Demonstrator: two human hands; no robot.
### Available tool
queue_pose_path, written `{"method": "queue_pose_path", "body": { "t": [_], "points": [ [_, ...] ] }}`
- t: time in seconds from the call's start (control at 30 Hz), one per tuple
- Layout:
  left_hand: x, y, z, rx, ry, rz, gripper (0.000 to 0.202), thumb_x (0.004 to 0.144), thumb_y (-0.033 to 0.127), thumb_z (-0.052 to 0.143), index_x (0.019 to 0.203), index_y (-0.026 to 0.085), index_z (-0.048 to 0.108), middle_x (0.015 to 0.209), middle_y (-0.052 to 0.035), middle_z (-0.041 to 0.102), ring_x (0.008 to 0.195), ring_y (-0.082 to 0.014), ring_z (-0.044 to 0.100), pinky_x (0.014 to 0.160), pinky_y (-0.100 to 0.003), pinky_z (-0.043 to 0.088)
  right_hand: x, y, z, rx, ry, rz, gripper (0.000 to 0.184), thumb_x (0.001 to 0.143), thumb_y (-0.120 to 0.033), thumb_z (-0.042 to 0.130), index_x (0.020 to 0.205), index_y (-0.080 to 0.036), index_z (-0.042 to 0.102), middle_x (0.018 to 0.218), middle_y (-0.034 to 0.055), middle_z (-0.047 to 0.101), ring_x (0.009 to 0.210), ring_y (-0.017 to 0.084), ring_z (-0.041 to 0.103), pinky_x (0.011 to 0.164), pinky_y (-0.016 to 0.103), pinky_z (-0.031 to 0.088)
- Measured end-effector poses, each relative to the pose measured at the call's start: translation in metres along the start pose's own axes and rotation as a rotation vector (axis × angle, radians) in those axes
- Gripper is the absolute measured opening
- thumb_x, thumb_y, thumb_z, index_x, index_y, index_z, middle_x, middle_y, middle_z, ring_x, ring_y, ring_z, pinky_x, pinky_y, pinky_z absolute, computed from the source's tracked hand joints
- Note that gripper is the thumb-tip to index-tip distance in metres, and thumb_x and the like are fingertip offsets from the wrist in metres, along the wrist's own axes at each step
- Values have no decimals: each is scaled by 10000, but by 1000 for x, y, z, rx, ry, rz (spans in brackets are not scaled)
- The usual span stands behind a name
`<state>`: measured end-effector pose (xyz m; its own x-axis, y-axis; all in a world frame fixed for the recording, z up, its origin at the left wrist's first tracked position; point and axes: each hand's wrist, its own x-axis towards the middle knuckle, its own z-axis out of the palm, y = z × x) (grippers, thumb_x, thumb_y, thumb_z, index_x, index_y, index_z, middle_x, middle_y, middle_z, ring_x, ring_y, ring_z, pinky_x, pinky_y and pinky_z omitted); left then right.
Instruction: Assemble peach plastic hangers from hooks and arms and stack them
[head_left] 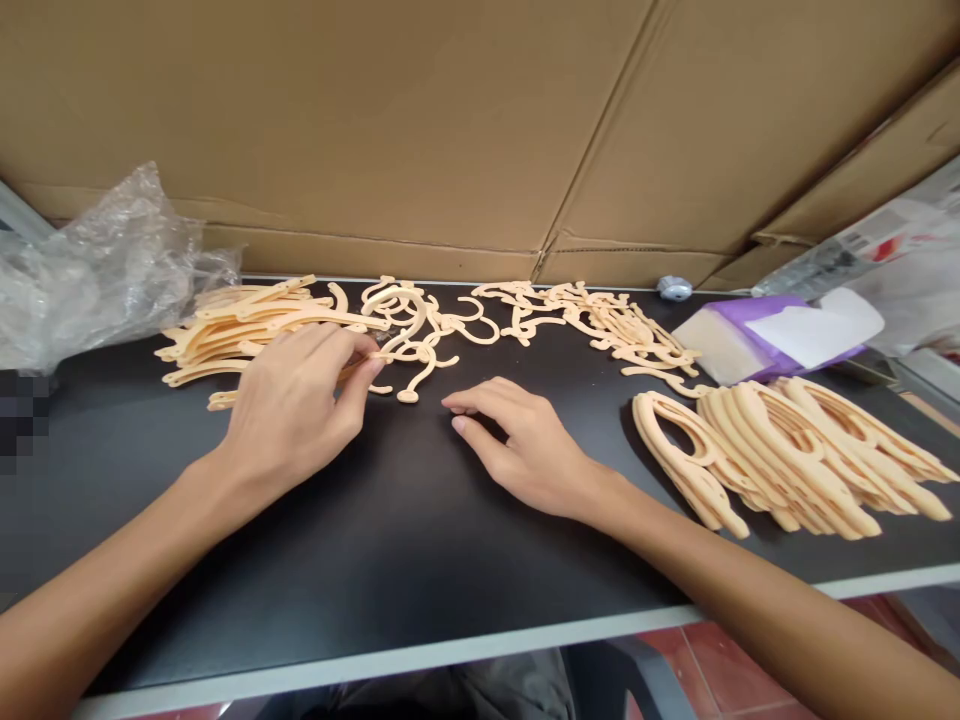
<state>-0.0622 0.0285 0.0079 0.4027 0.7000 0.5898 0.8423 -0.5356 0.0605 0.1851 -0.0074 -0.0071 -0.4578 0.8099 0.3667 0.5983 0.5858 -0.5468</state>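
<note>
My left hand [300, 390] is closed in a pinch on a cream plastic hanger hook [414, 302], whose curve rises beyond the fingertips. Behind it lie more loose hooks [427, 352] in a tangle. A heap of curved hanger arms [247, 325] sits just behind and left of that hand. Over the middle of the table, my right hand [525, 450] has bent fingers with a small gap between thumb and forefinger. It holds nothing visible, and its fingertips point toward the loose hooks.
Small wavy cream pieces [600, 320] lie at the back of the black table [420, 560]. Stacked hanger parts [795, 460] stand at right, before a purple-and-white packet [757, 335]. Crumpled clear plastic [112, 275] is at left, a cardboard wall [337, 120] behind.
</note>
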Motion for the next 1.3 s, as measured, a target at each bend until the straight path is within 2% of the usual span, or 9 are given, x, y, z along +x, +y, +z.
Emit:
{"method": "queue_pose_path", "body": {
  "t": [0.1,0.17,0.23,0.43,0.63,0.77,1.0,1.1,1.3],
  "points": [
    [-1,0,2,-62,-3,17,170,1014,289,502,987,179,628,933,-68,711,864,-243,666,783,-370,504,9,-8,2,-194,-132,-43,336,1023,-202,466,1290,-122,654,1080,132,716,1024,252,619,946,421,494],
    [-2,3,4,-106,-20,55,174,1019,266,483,1002,170,627,941,-67,705,873,-228,664,798,-355,509,17,-14,3,-321,-192,-51,405,1040,-237,440,1407,-150,587,1075,135,679,1004,264,577,923,440,477],
    [-5,8,5,-134,-27,102,174,1023,236,469,1018,167,629,951,-63,704,890,-217,661,821,-346,512,23,-19,6,-398,-226,-49,421,1048,-272,430,1438,-193,566,1069,132,643,972,261,543,886,437,458],
    [-11,20,8,-159,-16,179,169,1020,181,480,1045,144,642,948,-71,707,867,-205,651,804,-343,513,18,-9,2,-261,-209,-21,292,1056,-302,444,1165,-209,699,1085,96,626,1012,234,537,912,409,421],
    [-13,28,7,-203,-39,194,154,1007,172,504,1000,142,655,895,-56,701,798,-182,640,745,-314,502,14,6,-21,-209,-225,64,96,970,-171,566,924,-197,645,957,31,683,929,201,588,890,390,404],
    [-15,29,5,-219,-73,184,153,1007,184,503,1000,153,652,905,-54,708,788,-179,638,747,-312,497,18,11,-24,-208,-199,106,17,921,-174,614,914,-188,622,891,25,686,867,195,605,836,363,422],
    [-12,27,6,-226,-81,183,150,1006,172,505,990,136,649,858,-44,680,751,-170,617,707,-298,476,19,12,-23,-201,-143,162,166,900,-163,627,1063,-177,660,952,57,713,895,212,642,824,354,454],
    [-13,29,7,-252,-81,181,138,1001,175,514,979,143,646,873,-44,690,766,-175,623,731,-307,485,20,13,-24,-248,-125,172,122,911,-193,628,1022,-177,676,946,63,723,915,229,642,830,365,457],
    [-19,38,11,-327,-88,224,121,984,167,535,945,140,646,836,-47,685,729,-172,599,707,-309,482,19,14,-15,-291,-61,50,116,958,-196,571,911,-168,673,911,83,718,905,248,618,831,390,449]
  ]
}}
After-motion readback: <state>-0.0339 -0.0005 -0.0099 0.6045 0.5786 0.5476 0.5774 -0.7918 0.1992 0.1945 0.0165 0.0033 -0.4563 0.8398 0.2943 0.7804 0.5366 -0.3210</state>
